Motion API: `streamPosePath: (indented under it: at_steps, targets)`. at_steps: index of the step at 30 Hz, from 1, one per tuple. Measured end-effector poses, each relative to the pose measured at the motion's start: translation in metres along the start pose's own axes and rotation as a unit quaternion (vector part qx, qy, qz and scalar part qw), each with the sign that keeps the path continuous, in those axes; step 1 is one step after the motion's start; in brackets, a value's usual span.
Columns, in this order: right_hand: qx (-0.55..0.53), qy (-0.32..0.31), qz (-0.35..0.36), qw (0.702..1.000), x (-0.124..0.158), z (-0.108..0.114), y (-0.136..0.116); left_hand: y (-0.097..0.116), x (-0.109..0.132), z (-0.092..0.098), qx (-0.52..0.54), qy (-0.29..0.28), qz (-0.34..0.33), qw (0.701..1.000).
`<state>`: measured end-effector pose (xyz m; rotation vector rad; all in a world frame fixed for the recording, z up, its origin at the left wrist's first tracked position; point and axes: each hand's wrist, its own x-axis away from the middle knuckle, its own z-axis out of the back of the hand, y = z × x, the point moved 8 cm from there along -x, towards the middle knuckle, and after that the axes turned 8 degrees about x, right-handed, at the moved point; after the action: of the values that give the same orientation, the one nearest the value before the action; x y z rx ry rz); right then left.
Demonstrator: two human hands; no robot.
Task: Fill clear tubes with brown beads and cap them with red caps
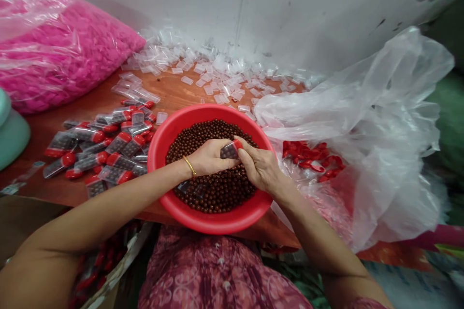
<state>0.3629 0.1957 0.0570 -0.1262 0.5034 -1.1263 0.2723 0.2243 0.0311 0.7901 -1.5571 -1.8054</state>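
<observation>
While both hands, left hand (210, 157) and right hand (259, 166), pinch closed on the small filled container (229, 150) with its red cap (238, 144), a slipping grip could spill beads back into the red bowl (159, 147).

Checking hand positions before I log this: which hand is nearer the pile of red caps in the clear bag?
Right. The right hand is over the bowl's right side, beside the red caps. The left hand is over the bowl's middle, farther away.

Soft, even daylight fills the scene, with hardly any shadow. Glare sits on the clear plastic bag (380, 120). The edges bend and smear, the right side blurriest; the centre stays sharp.
</observation>
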Motion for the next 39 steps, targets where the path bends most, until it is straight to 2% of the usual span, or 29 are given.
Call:
streamPosePath:
  at_steps: [6,10,13,15,17,19,21,23,24,26,28,30,34,39]
  targets:
    - [0.108,-0.008,0.078,0.991,0.007,-0.001,-0.003,-0.008,0.002,-0.012,-0.017,-0.067,0.010,0.998]
    - [0.217,0.021,0.195,0.956,0.018,-0.004,-0.019,-0.016,0.008,-0.025,-0.062,-0.139,0.072,0.986]
    - [0.265,0.039,0.255,0.929,0.027,-0.009,-0.032,-0.012,0.008,-0.023,-0.136,-0.120,0.065,0.981]
    - [0.277,0.041,0.268,0.922,0.029,-0.010,-0.037,-0.009,0.006,-0.022,-0.177,-0.105,0.057,0.977]
    - [0.272,0.043,0.243,0.930,0.026,-0.007,-0.037,-0.007,0.004,-0.019,-0.205,-0.086,0.054,0.973]
    - [0.231,0.043,0.186,0.954,0.020,-0.001,-0.030,-0.004,0.001,-0.015,-0.212,-0.067,0.047,0.974]
    - [0.130,0.050,0.115,0.984,0.012,0.005,-0.018,-0.003,-0.002,-0.013,-0.200,-0.059,0.037,0.977]
    - [-0.025,0.077,0.029,0.996,0.004,0.009,-0.001,-0.002,-0.003,-0.014,-0.190,-0.073,0.028,0.979]
    - [-0.109,0.093,-0.021,0.989,0.001,0.008,0.008,-0.002,-0.004,-0.015,-0.192,-0.083,0.025,0.977]
    - [-0.259,0.107,-0.118,0.953,-0.004,-0.001,0.023,-0.003,-0.003,-0.018,-0.216,-0.106,0.024,0.970]
    - [-0.360,0.087,-0.178,0.912,-0.009,-0.016,0.027,-0.002,-0.003,-0.022,-0.256,-0.119,0.017,0.959]
    - [-0.410,0.049,-0.192,0.890,-0.015,-0.027,0.020,0.000,-0.002,-0.024,-0.307,-0.120,0.011,0.944]
    - [-0.445,-0.032,-0.171,0.879,-0.019,-0.042,0.003,0.001,0.002,-0.026,-0.397,-0.111,0.031,0.911]
    - [-0.419,-0.039,-0.102,0.901,-0.015,-0.046,-0.011,-0.003,0.014,-0.025,-0.440,-0.129,0.045,0.888]
